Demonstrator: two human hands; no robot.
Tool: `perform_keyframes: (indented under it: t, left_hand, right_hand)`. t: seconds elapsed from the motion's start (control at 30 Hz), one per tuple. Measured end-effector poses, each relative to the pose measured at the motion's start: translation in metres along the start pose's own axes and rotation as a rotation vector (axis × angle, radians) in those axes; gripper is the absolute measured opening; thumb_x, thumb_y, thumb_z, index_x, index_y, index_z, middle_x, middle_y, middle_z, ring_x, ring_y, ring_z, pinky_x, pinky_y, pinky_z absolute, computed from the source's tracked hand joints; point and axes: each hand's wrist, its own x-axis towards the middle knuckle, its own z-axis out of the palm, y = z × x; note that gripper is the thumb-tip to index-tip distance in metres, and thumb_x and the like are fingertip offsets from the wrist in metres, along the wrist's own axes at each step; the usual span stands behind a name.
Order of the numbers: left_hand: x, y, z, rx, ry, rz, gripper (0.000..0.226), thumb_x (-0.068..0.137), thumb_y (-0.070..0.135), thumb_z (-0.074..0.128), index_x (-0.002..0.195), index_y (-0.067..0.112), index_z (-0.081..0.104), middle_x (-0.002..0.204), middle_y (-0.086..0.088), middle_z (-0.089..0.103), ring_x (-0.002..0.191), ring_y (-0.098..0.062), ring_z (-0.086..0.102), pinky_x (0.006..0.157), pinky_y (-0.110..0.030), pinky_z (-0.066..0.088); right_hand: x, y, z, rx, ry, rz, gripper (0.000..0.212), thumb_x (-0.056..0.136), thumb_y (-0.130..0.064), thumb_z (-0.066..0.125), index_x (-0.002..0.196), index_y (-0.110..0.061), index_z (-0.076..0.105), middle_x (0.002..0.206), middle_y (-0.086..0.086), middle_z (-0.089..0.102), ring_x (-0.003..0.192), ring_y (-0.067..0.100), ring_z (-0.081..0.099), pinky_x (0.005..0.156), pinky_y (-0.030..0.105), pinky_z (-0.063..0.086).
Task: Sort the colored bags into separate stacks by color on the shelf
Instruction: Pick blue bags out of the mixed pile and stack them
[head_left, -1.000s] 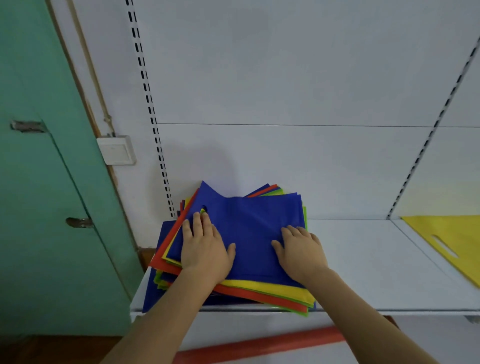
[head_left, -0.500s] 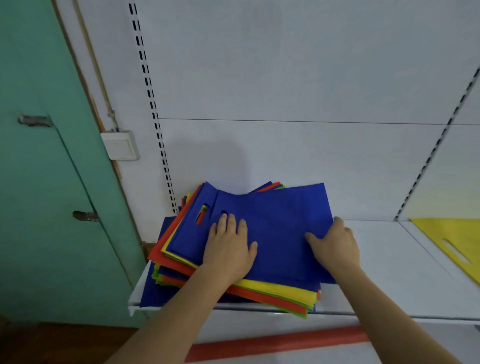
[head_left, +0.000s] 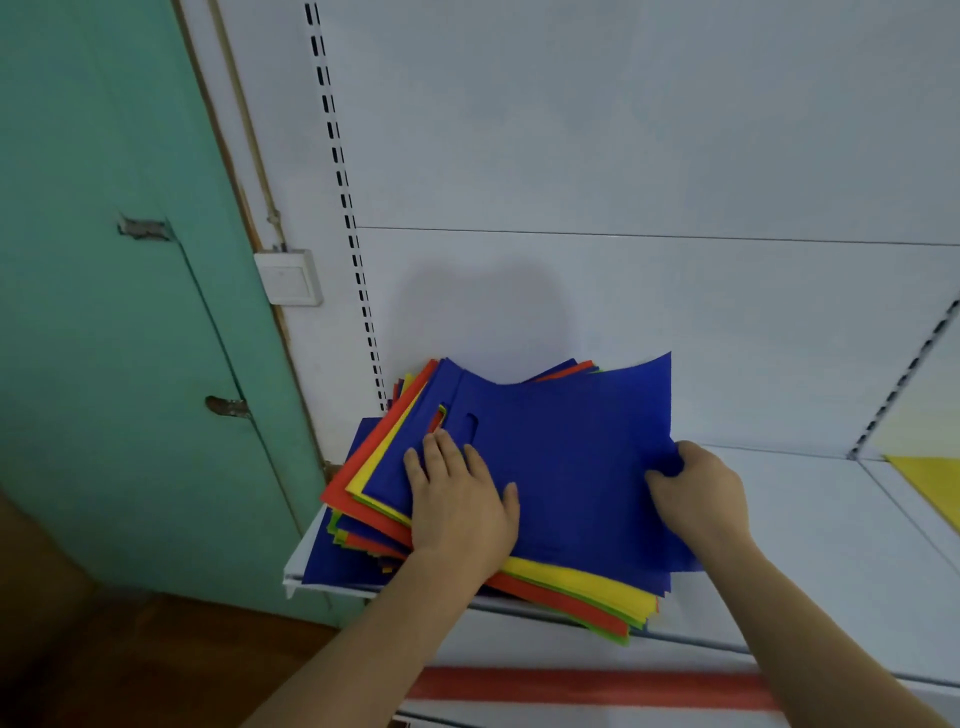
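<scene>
One mixed stack (head_left: 519, 577) of blue, red, yellow and green bags sits at the shelf's (head_left: 810, 545) left end. Right hand (head_left: 701, 493) pinches the top blue bag's (head_left: 571, 457) right edge; left hand (head_left: 462, 504) lies flat on it, fingers straight. One yellow bag (head_left: 930, 478) lies far right. No readable writing.

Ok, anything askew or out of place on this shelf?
The mixed pile is fanned out unevenly and overhangs the shelf's front edge. The top blue bag is skewed right, its far corner curling up where the right hand grips it; the left hand presses the pile flat. No damage visible.
</scene>
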Motion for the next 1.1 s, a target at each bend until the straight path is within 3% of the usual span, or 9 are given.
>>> perform_keyframes:
  t: [0.17, 0.27, 0.37, 0.47, 0.57, 0.7, 0.8, 0.97, 1.1]
  left_hand:
    - [-0.005, 0.017, 0.003, -0.161, 0.055, 0.115, 0.069, 0.11, 0.049, 0.028, 0.159, 0.001, 0.033, 0.172, -0.026, 0.0, 0.16, -0.04, -0.005, 0.129, -0.053, 0.017]
    - [-0.007, 0.018, -0.002, -0.183, 0.099, 0.161, 0.063, 0.11, 0.047, 0.034, 0.161, 0.009, 0.03, 0.173, -0.024, -0.002, 0.16, -0.039, -0.007, 0.13, -0.05, 0.016]
    - [-0.01, 0.009, -0.012, -0.156, 0.095, 0.085, 0.082, 0.105, 0.061, 0.04, 0.166, 0.014, 0.011, 0.171, -0.028, -0.011, 0.159, -0.045, -0.011, 0.13, -0.053, 0.014]
    - [-0.014, 0.001, -0.017, -0.052, 0.045, -0.045, 0.099, 0.098, 0.079, 0.029, 0.166, 0.011, 0.005, 0.168, -0.035, -0.009, 0.157, -0.05, -0.01, 0.129, -0.06, 0.005]
    - [-0.021, 0.002, -0.017, 0.017, -0.009, -0.082, 0.099, 0.097, 0.08, 0.018, 0.166, 0.01, 0.007, 0.166, -0.039, 0.007, 0.157, -0.054, 0.001, 0.125, -0.066, 0.001]
    - [-0.025, 0.013, -0.014, -0.072, -0.009, -0.003, 0.084, 0.104, 0.067, 0.026, 0.165, 0.012, 0.011, 0.167, -0.033, 0.018, 0.155, -0.049, 0.018, 0.127, -0.061, 0.012]
    - [-0.03, 0.02, -0.013, -0.123, 0.042, 0.058, 0.075, 0.105, 0.06, 0.033, 0.164, 0.016, 0.017, 0.168, -0.025, 0.021, 0.151, -0.045, 0.029, 0.125, -0.061, 0.016]
    - [-0.03, 0.019, -0.016, -0.165, 0.067, 0.095, 0.067, 0.105, 0.055, 0.04, 0.159, 0.017, 0.029, 0.173, -0.018, 0.008, 0.151, -0.043, 0.028, 0.121, -0.059, 0.029]
    - [-0.024, 0.008, -0.021, -0.169, 0.075, 0.087, 0.054, 0.105, 0.052, 0.043, 0.15, 0.021, 0.046, 0.173, -0.018, 0.008, 0.154, -0.044, 0.021, 0.118, -0.055, 0.036]
  right_hand:
    - [0.0, 0.002, -0.004, -0.1, 0.06, -0.071, 0.008, 0.091, -0.014, 0.054, 0.084, -0.017, 0.055, 0.076, 0.006, 0.063, 0.071, 0.032, 0.058, 0.065, 0.044, 0.053]
    - [0.001, 0.004, -0.007, -0.186, 0.108, -0.14, 0.007, 0.096, -0.016, 0.05, 0.094, -0.019, 0.056, 0.077, 0.006, 0.063, 0.071, 0.035, 0.058, 0.064, 0.043, 0.053]
    - [0.003, 0.007, -0.013, -0.2, 0.184, -0.196, 0.005, 0.098, -0.016, 0.051, 0.102, -0.019, 0.053, 0.074, 0.005, 0.06, 0.067, 0.035, 0.055, 0.059, 0.041, 0.047]
    - [0.006, 0.012, -0.018, -0.131, 0.209, -0.159, 0.009, 0.097, -0.017, 0.056, 0.104, -0.015, 0.05, 0.078, 0.009, 0.061, 0.07, 0.038, 0.055, 0.063, 0.043, 0.047]
    - [0.008, 0.015, -0.016, -0.047, 0.177, -0.077, 0.011, 0.095, -0.019, 0.061, 0.094, -0.012, 0.053, 0.079, 0.007, 0.062, 0.074, 0.036, 0.056, 0.067, 0.043, 0.047]
    - [0.011, 0.021, -0.017, 0.024, 0.066, 0.035, 0.017, 0.091, -0.026, 0.068, 0.079, -0.015, 0.061, 0.072, 0.004, 0.066, 0.068, 0.029, 0.06, 0.06, 0.038, 0.047]
    - [0.014, 0.025, -0.019, 0.096, -0.02, 0.086, 0.004, 0.089, -0.025, 0.066, 0.086, -0.023, 0.064, 0.081, 0.002, 0.069, 0.075, 0.029, 0.063, 0.07, 0.046, 0.057]
    - [0.017, 0.024, -0.023, 0.273, -0.146, 0.21, 0.016, 0.084, -0.013, 0.071, 0.097, -0.021, 0.067, 0.094, 0.007, 0.072, 0.086, 0.034, 0.068, 0.083, 0.057, 0.061]
    - [0.021, 0.024, -0.032, 0.365, -0.101, 0.233, 0.018, 0.083, -0.013, 0.075, 0.096, -0.021, 0.065, 0.096, 0.006, 0.071, 0.086, 0.032, 0.067, 0.071, 0.047, 0.06]
